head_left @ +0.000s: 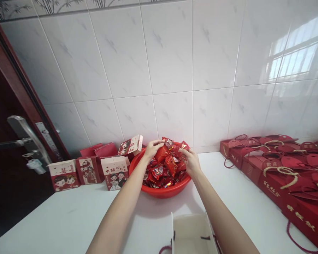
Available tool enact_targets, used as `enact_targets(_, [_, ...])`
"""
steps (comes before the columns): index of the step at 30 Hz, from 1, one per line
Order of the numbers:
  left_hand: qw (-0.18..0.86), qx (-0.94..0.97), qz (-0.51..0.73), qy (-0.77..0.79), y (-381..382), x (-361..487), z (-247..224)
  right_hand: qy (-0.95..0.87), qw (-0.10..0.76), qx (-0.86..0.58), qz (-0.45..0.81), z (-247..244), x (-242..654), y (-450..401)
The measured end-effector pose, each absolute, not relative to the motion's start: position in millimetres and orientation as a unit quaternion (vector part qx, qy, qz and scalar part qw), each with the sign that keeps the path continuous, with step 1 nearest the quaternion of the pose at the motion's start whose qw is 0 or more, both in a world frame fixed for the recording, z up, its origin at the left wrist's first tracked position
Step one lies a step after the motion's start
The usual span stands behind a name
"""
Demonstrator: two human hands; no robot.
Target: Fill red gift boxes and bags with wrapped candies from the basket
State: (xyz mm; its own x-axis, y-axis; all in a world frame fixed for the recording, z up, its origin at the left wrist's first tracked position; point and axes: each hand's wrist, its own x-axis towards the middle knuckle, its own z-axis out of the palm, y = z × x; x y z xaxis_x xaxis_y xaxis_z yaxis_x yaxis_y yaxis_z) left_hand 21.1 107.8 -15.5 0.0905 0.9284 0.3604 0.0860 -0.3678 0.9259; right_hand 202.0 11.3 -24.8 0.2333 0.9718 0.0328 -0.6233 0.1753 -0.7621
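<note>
Head view shows the left hand [154, 149] and right hand [191, 161] apart over the red plastic basket [164, 193], each pinching a red-wrapped sweet [184, 145], though which wrapper the left grips is hard to tell. Such sweets should be light, their slick, crinkly wrappers best pinched by an edge; the basket stands on the white tabletop [74, 218].

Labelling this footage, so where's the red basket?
In the head view, the red basket sits below centre on the white table, between the small cartons at left and the red gift boxes at right.
</note>
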Motion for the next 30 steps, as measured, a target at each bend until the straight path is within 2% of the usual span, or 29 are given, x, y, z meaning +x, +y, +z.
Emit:
enact_targets(8, [0.509, 0.561, 0.551, 0.349, 102, 23, -11, -0.262, 0.721, -0.317, 0.557, -27, 203, 15])
enact_targets(13, [0.526, 0.564, 0.541, 0.334, 99, 26, -9, -0.269, 0.708, -0.322, 0.568, -28, 203, 16])
enact_targets(20, [0.516, 0.594, 0.522, 0.331, 96, 25, -9, -0.265, 0.708, -0.308, 0.578, -31, 204, 19])
enact_targets(30, [0.448, 0.643, 0.515, 0.346, 94, 27, -10, -0.306, 0.683, -0.294, 0.594, -34, 205, 20])
